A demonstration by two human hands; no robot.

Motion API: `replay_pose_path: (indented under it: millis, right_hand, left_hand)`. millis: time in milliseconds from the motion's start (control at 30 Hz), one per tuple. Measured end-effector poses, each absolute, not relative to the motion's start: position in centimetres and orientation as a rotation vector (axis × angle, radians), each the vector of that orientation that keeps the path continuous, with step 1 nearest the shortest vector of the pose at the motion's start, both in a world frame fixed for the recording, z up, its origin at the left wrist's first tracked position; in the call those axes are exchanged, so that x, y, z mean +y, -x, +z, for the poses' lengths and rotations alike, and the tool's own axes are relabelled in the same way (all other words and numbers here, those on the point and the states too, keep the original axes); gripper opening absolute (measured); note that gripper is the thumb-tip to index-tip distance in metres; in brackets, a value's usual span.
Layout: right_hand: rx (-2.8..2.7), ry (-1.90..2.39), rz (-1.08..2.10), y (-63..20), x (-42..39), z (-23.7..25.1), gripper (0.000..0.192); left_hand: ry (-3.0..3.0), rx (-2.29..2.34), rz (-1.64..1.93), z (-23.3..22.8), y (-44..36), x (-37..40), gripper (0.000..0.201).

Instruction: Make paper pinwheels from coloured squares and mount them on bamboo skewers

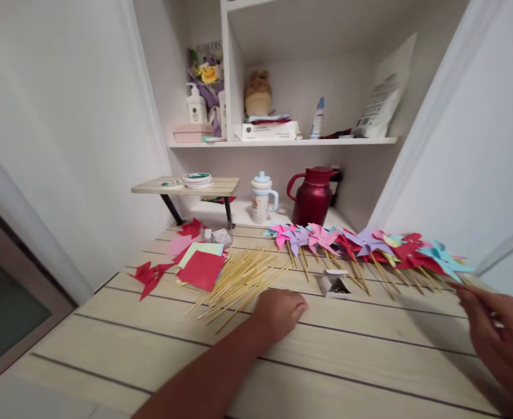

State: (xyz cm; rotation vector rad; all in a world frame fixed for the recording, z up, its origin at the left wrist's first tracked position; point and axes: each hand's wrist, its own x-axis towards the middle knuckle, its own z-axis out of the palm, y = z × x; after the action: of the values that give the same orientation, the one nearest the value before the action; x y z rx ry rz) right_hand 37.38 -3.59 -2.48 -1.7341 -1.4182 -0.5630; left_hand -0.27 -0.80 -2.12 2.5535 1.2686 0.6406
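My left hand (279, 313) rests knuckles-up on the wooden table (151, 355), fingers curled, right beside the near end of a pile of bamboo sticks (239, 279); whether it grips a stick I cannot tell. My right hand (496, 331) hovers at the right edge with fingers spread, just below the last of a row of paper pinwheels (370, 247) in pink, purple, red and blue. A small open white box (335, 285) lies between the hands.
Red and green paper squares (201, 265) and folded red pieces (151, 274) lie left of the sticks. A red jug (312, 195), a lidded cup (261, 198) and a small wooden riser (186, 186) stand at the back, under shelves.
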Motion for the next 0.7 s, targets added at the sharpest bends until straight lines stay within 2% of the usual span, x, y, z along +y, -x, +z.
replay_pose_path:
  millis: [233,500,600,700]
  right_hand:
    - [-1.815,1.420,-0.328,-28.8,-5.7,-4.6,0.031]
    - [-2.263,1.275,-0.070,-25.8,-6.0,-5.1,0.030]
    - [-2.257,1.342,-0.096,-25.8,-5.7,-5.2,0.031]
    - [-2.276,1.388,-0.104,-25.8,-5.7,-5.1,0.033]
  left_hand:
    - [-2.708,1.235,0.678,-2.0,0.4,-1.4,0.028]
    - [-2.846,1.284,0.796,0.7,1.2,-2.7,0.025]
    - [-2.793,1.505,0.919,2.9,2.7,-3.2,0.024]
    - [-2.564,2.077,0.974,3.9,5.1,-3.3,0.040]
